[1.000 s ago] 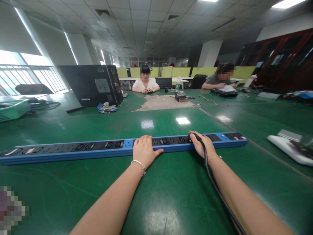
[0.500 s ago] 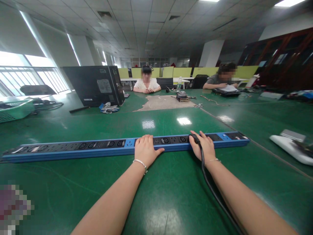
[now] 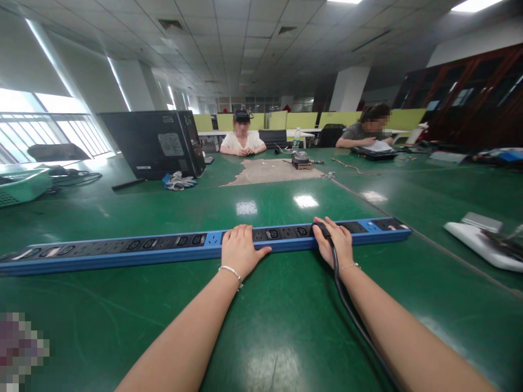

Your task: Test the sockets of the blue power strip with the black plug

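A long blue power strip point(image 3: 159, 260) with black sockets lies across the green table. My left hand point(image 3: 239, 249) grips it near the middle, fingers over the top and thumb along the near side. Farther right, my right hand point(image 3: 337, 244) is closed around a black plug point(image 3: 321, 228) at the strip's socket face. How deep the plug sits is hidden by the fingers. From it a black power cord point(image 3: 345, 302) runs down along my right forearm to the bottom edge of the view.
On the green table point(image 3: 281, 316) stand a black computer case point(image 3: 153, 144), blue-white gloves point(image 3: 180, 181) and a green basket point(image 3: 24, 188). A white device point(image 3: 484, 245) lies at right. Two people point(image 3: 242, 140) sit across the table, near a water bottle point(image 3: 296, 139).
The whole view has shifted slightly, so things appear a little farther left. Both hands keep the same places on the power strip, and the plug stays in my right hand.
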